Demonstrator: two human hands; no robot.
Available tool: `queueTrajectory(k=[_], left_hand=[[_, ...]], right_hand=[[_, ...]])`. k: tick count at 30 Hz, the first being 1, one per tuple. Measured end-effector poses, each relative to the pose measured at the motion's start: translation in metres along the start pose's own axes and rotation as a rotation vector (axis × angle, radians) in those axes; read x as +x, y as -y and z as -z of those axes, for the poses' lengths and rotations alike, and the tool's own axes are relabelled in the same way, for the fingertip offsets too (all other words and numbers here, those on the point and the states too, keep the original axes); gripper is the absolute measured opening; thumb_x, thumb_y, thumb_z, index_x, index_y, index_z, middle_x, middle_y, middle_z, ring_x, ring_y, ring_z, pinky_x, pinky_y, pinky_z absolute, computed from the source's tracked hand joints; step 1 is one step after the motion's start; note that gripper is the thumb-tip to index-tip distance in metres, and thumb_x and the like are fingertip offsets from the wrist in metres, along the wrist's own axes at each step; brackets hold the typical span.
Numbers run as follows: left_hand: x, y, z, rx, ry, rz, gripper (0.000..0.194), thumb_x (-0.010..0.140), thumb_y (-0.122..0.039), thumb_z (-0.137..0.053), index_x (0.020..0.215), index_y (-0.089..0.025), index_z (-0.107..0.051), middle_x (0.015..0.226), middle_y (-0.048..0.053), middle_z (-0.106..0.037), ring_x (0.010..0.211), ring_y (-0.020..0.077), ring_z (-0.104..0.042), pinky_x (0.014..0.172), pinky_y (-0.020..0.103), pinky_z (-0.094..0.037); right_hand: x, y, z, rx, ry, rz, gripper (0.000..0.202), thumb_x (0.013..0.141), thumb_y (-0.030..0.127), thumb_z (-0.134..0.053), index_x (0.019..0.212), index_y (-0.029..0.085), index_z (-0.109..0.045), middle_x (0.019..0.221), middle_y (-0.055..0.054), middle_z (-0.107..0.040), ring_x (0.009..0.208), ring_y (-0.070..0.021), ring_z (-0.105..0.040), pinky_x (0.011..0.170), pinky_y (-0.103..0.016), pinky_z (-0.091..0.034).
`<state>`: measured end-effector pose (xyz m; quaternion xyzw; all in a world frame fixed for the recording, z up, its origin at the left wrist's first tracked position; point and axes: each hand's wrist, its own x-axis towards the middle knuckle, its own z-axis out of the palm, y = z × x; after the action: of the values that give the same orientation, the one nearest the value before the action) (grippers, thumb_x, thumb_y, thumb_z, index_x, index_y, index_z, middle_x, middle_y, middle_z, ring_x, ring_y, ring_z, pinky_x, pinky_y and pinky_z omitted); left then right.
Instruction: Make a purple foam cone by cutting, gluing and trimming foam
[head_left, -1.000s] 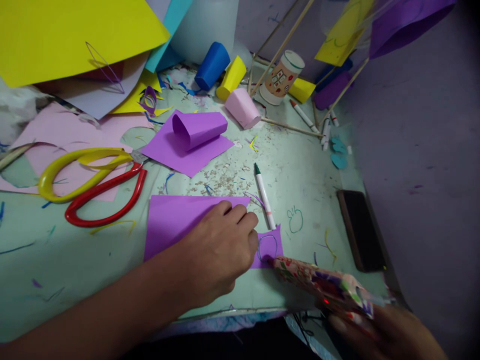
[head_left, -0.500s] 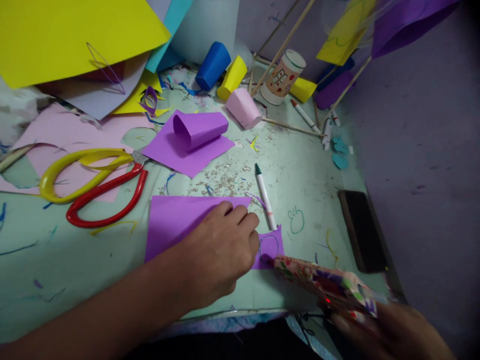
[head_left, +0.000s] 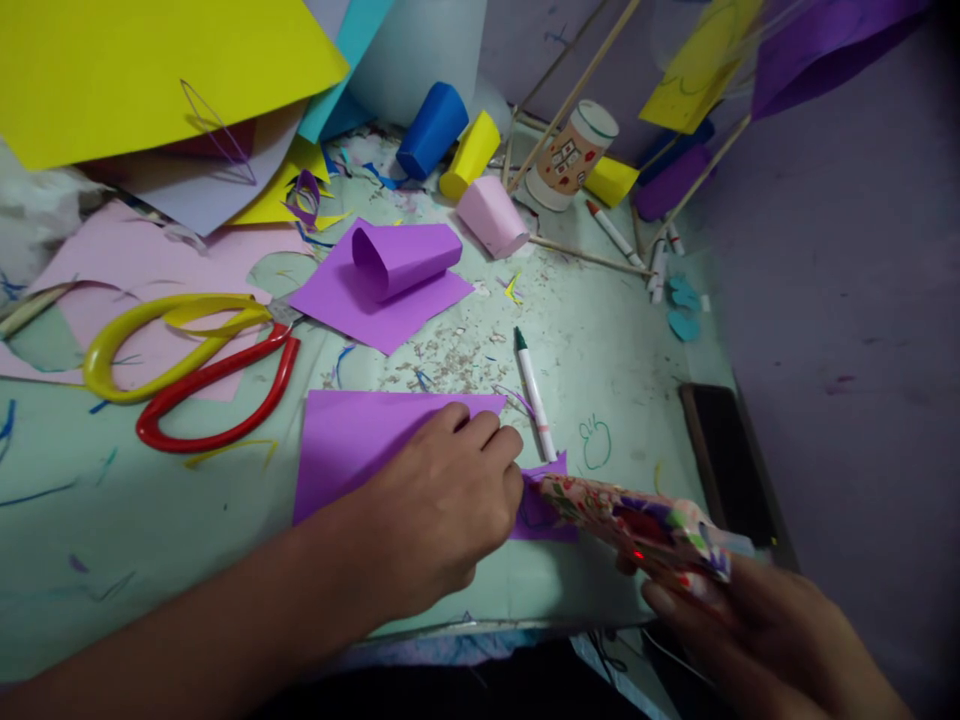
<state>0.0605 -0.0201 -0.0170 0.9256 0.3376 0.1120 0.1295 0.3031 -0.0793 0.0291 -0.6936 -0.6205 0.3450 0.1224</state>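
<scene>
Green table (head_left: 592, 340): left hand (head_left: 450, 500) curled shut on one sheet (head_left: 356, 440); right of that, right hand (head_left: 780, 630) grips one glue gun (head_left: 637, 520).

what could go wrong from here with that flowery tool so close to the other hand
The flowery tool, perhaps a glue gun, has a lit red light; if its tip is hot, it might burn the left hand just beside it. The tip could also smear or snag the purple paper, and a sideways slip might knock the green-tipped marker.
</scene>
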Motion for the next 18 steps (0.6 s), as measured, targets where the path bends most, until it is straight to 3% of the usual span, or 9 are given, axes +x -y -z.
queueTrajectory(k=[6,10,18], left_hand=[[0.001,-0.001,0.000,-0.003,-0.015,0.004,0.021,0.061,-0.011,-0.053,0.081,-0.016,-0.058,0.084,0.007,-0.054,0.079,0.0234,-0.046,0.065,0.037,-0.035],[0.000,-0.001,-0.001,-0.001,-0.023,0.009,0.020,0.061,-0.010,-0.053,0.080,-0.016,-0.057,0.083,0.006,-0.054,0.079,0.0234,-0.046,0.065,0.037,-0.035],[0.001,-0.002,-0.001,-0.005,-0.021,0.012,0.020,0.061,-0.012,-0.055,0.081,-0.017,-0.057,0.084,0.006,-0.054,0.079,0.0232,-0.046,0.065,0.036,-0.034]], right_hand=[[0.007,0.013,0.005,-0.027,0.139,0.054,0.032,0.079,0.036,-0.062,0.107,0.023,-0.071,0.091,-0.008,-0.076,0.071,-0.0238,-0.072,0.065,-0.025,-0.060],[0.011,0.014,0.006,-0.044,0.133,0.062,0.032,0.081,0.036,-0.058,0.109,0.024,-0.070,0.093,-0.007,-0.076,0.072,-0.0233,-0.072,0.067,-0.025,-0.059],[0.015,0.022,0.007,-0.136,0.180,0.132,0.035,0.083,0.034,-0.055,0.114,0.026,-0.067,0.088,-0.005,-0.077,0.063,-0.0215,-0.071,0.056,-0.022,-0.058]])
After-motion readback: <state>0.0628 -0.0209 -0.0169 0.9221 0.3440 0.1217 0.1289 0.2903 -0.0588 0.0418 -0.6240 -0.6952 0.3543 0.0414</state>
